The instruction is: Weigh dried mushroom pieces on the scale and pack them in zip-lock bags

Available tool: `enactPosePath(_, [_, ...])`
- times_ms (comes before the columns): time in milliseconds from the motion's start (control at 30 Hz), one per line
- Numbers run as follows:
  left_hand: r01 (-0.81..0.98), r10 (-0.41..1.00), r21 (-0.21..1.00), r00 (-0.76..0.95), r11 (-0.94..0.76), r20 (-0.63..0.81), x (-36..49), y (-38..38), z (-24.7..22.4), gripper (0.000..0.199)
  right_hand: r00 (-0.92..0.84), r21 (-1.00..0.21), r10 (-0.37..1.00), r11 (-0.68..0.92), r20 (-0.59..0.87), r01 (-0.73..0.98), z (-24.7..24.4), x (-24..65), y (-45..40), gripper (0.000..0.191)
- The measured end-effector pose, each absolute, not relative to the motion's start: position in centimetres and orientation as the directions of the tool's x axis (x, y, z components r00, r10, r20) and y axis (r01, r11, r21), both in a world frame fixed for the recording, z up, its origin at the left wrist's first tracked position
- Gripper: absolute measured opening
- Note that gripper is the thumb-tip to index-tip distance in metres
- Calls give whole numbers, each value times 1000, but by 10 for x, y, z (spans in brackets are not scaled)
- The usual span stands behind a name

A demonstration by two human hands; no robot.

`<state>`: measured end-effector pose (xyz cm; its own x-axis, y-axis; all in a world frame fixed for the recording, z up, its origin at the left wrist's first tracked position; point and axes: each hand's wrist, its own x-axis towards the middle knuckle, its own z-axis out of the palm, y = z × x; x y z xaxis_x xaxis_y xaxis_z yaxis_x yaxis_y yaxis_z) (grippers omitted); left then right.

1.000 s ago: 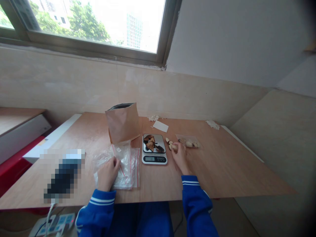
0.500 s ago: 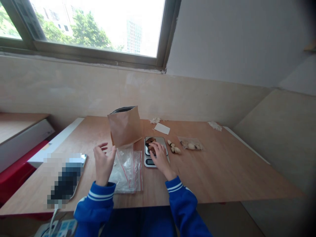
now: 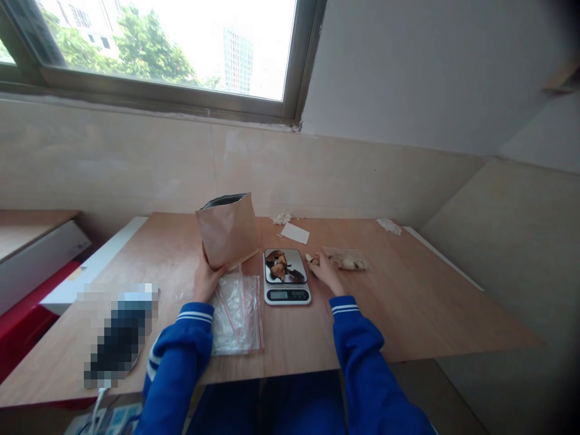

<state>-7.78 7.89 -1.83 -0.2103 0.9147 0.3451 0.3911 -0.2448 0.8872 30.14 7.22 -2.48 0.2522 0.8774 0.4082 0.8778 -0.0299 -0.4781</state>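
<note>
My left hand (image 3: 208,281) grips the lower corner of a standing kraft paper bag (image 3: 226,232) with a dark lining at its mouth. My right hand (image 3: 322,267) curls over pale nut-like pieces (image 3: 310,258) on the wooden table top (image 3: 408,302). Just right of those fingers lies a flat clear bag (image 3: 357,258) holding more pale pieces. A digital kitchen scale (image 3: 287,294) between my hands carries dark brown pieces (image 3: 278,266) on its pan. Below the paper bag lies a clear zip bag (image 3: 236,317) with red seams, touched by neither hand.
A pixelated dark object (image 3: 120,335) lies on the table's left side. A white card (image 3: 294,232) and white crumpled scraps (image 3: 281,219) lie near the back wall. A power strip (image 3: 106,420) sits below the front edge.
My right hand has moved off the scale, rightward onto the pale pieces. My left hand has dropped from the air to the paper bag's base. The scale pan now shows fully.
</note>
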Motion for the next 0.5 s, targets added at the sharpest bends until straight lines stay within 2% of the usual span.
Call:
enactPosePath(133, [336,914,908,-229,-248,335,-78,77,-22,85,272,-459,896,-89,350,884,-29,294,74,15])
enactPosePath(267, [343,917,914,-248,-217,311,-79,75,-19,62,319,-487,890,-131,325,863,-18,285,70,19])
enactPosePath(333, [366,923,911,-251,-190,293,-79,72,-17,51,347,-539,863,-107,366,835,1,275,62,24])
enactPosePath(400, [375,922,906,-244,-196,301,-78,68,-15,42,327,-605,807,47,492,794,29,258,46,26])
enactPosePath(500, [364,917,904,-233,-225,322,-76,64,-10,37,175,-623,712,436,680,650,81,220,9,19])
